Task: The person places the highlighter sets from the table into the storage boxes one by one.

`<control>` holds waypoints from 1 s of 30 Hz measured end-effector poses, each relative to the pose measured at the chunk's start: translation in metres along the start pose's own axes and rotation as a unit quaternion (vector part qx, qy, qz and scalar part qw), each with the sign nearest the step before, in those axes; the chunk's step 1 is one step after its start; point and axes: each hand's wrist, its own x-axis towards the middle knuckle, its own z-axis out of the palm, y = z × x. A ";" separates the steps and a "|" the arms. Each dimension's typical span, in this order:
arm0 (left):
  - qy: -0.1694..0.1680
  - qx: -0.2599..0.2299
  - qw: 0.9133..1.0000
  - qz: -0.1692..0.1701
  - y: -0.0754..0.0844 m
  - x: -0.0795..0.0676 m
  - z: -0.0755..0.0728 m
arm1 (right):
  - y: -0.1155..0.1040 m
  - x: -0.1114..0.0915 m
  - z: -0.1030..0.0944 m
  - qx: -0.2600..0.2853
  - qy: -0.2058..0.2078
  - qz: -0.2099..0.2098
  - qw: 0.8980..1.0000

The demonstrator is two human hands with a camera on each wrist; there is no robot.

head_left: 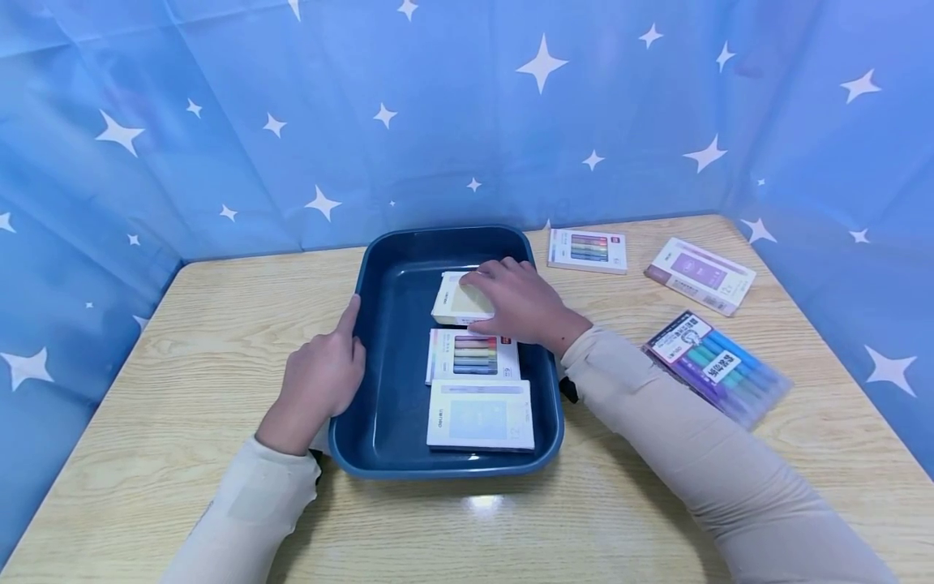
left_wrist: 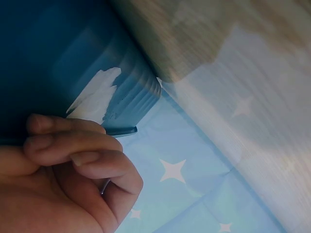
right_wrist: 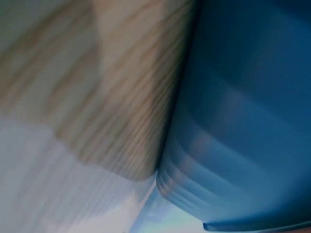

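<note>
"Sleeves (head_left: 671,430) nearest. Fingers?"
"My right hand (head_left: 520,302) pinches the cream box (head_left: 454,304), inside the blue tray (head_left: 397,365); my left hand (head_left: 321,377) grips its rim (head_left: 445,471)."
"Tally?"
"Three in, with the windowed pen box (head_left: 474,355) and pale-blue-panelled box (head_left: 480,415); three out: second windowed box (head_left: 588,250), purple-labelled box (head_left: 700,276), clear marker case (head_left: 718,369)."

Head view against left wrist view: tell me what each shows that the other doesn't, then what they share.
Only the head view shows the right grip on a pale box, the other boxes and the marker pack. Only the left wrist view shows the ragged white patch on the tray's outer wall. Both show the left grip, the tray, the wooden table and the starry curtain.
</note>
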 end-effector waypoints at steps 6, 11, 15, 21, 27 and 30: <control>-0.006 -0.001 1.000 -0.004 0.000 0.000 0.000 | 0.001 0.001 0.003 -0.023 -0.006 -0.001 1.000; -0.005 0.002 1.000 -0.004 0.000 0.000 -0.001 | 0.001 0.002 0.004 -0.030 -0.010 -0.003 1.000; -0.004 0.002 1.000 -0.004 -0.001 0.000 -0.001 | 0.000 0.002 0.003 -0.034 -0.017 -0.002 0.999; -0.005 0.000 1.000 -0.003 0.000 0.000 -0.001 | -0.001 0.001 0.002 -0.038 -0.025 0.001 0.999; -0.005 0.001 1.000 -0.001 0.001 -0.001 -0.003 | -0.002 0.001 0.000 -0.034 -0.034 0.004 0.999; -0.004 0.001 1.000 0.000 0.001 -0.001 -0.003 | -0.003 0.001 -0.001 -0.039 -0.041 0.003 0.998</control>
